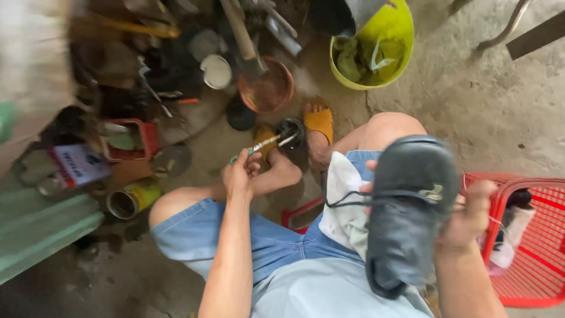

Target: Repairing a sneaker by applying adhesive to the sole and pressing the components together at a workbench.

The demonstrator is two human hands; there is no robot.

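Head view: the right hand (471, 215) grips a dark shoe (409, 206) over the lap, left hand (240, 174) pinching a brush (268, 143) beyond it toward a small tin (291, 131), which could tip if nudged.

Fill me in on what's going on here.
A seated person holds a dark shoe up in the right hand, over a white cloth on the lap. The left hand reaches down with a brush to a small black tin by the feet. A red basket sits at the right, a yellow bucket ahead.
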